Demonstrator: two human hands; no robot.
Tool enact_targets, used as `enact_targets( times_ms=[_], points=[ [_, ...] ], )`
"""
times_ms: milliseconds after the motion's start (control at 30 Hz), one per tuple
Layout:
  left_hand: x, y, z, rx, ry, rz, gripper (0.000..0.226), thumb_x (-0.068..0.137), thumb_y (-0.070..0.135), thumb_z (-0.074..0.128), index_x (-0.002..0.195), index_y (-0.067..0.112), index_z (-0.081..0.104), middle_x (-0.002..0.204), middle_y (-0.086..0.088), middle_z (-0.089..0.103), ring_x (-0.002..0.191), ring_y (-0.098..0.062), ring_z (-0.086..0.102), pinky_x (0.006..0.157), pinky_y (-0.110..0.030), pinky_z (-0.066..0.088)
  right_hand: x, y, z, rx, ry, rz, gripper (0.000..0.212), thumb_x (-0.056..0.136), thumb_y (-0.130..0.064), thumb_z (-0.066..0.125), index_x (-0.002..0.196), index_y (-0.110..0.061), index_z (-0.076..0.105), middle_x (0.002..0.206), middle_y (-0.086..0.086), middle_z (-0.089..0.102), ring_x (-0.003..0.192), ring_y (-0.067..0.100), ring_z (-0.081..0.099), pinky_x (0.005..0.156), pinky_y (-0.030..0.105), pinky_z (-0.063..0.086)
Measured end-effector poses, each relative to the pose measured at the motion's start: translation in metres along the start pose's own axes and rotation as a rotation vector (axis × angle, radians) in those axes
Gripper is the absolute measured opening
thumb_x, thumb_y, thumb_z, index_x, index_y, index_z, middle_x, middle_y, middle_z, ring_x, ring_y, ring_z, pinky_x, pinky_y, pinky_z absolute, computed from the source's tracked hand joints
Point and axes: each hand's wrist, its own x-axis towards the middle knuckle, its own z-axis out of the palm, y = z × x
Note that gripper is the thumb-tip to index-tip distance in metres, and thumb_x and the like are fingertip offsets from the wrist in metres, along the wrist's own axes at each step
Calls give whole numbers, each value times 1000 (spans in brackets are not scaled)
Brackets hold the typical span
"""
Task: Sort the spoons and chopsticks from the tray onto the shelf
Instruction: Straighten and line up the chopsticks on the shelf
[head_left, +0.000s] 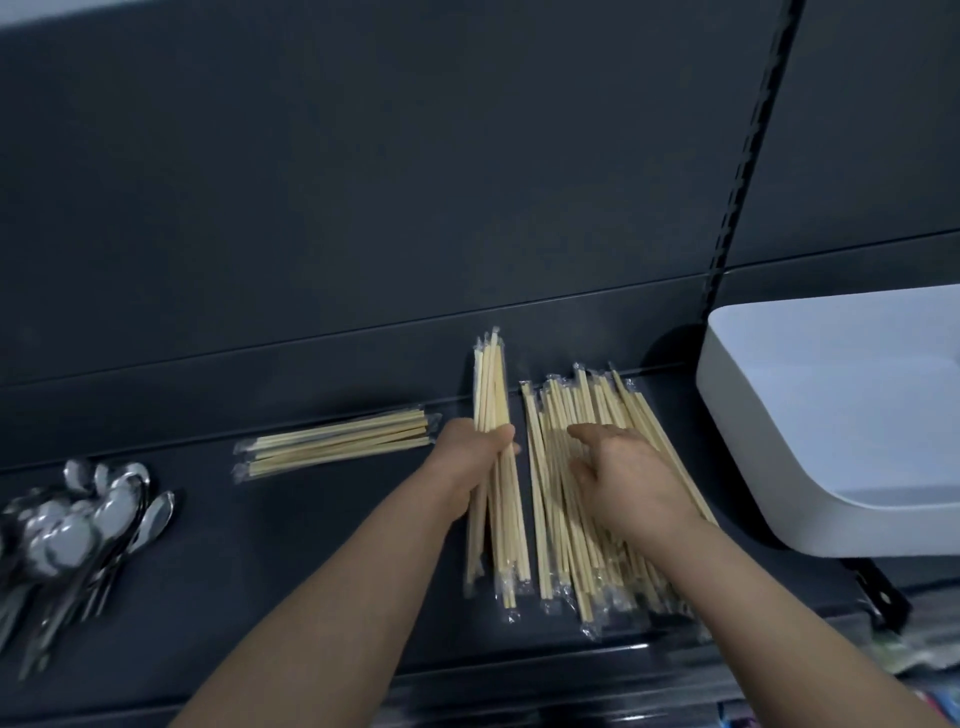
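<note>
White plastic tray (779, 493), rounded corners, at 3 o'clock, sits on the shelf (311, 545) of dark matte metal; dark back panel (363, 182) and slotted upright (753, 140) toward 12-1. Shiny metal spoons (78, 525) heaped at 8 o'clock. Small sideways bundle (337, 444) of pale wooden chopsticks in clear wrap at 9 of the left hand (475, 457), which is clenched round an upright bundle (491, 384). Right hand (623, 467) released, fingers resting on the big chopstick pile (571, 545) at 5 o'clock, partly hiding it
</note>
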Motion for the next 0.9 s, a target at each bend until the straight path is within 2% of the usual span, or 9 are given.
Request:
enact_targets(
  times_ms=[67,133,233,300,367,433,500,767,900],
  points=[
    [-6,1,-7,-58,-1,49,26,98,26,55,117,8,58,98,-3,70,95,-19,64,84,-33,51,2,-13,1,117,20,-22,46,95,-25,52,141,-23,43,135,-1,55,122,16,51,99,28,44],
    [-11,5,-16,-70,22,178,24,97,25,55,115,9,57,106,-5,68,105,-22,61,96,-38,46,2,-30,2,365,-94,-23,62,93,-34,57,148,-19,33,142,-3,48,128,14,48,104,26,39],
    [-31,21,-35,-166,4,423,17,95,16,57,110,8,56,103,-4,66,99,-14,61,86,-26,45,4,-55,12,633,-325,18,83,83,-42,69,149,-19,26,139,-6,49,126,13,49,106,30,39],
    [-46,29,-45,-210,-57,536,17,93,15,60,109,11,56,99,-4,65,92,-10,61,79,-23,49,6,-69,22,708,-276,-12,53,80,-33,74,127,-19,52,111,-2,66,98,13,64,91,37,52],
    [-56,29,-55,-198,-110,606,19,91,17,63,109,13,56,98,-5,63,90,-11,61,80,-27,53,6,-84,31,840,-202,-18,14,85,-18,69,97,-20,62,80,-1,67,70,12,63,71,37,55],
    [-59,26,-64,-162,-143,632,20,92,13,63,111,13,56,96,-4,63,88,-9,61,79,-25,53,2,-96,38,863,-173,-51,11,90,-12,63,88,-22,60,73,-5,64,65,7,60,64,25,50],
    [-60,22,-74,-126,-149,640,23,91,9,64,112,13,56,96,-3,64,86,-7,62,78,-20,53,-2,-101,48,835,-196,-68,14,90,-10,62,92,-24,57,78,-10,63,68,1,59,65,16,46],
    [-58,0,-92,-103,-169,639,12,90,11,65,102,11,61,85,1,60,80,-6,59,77,-21,53,-17,-111,75,836,-137,-49,36,91,-8,62,121,-23,50,100,-9,64,85,-8,60,70,6,45],
    [-60,-2,-95,-108,-259,637,31,85,17,66,110,0,58,91,-4,62,86,-10,61,80,-22,53,-20,-119,77,755,-177,-112,51,93,-8,56,138,-22,35,115,-8,58,103,2,56,84,8,44]
  ],
)
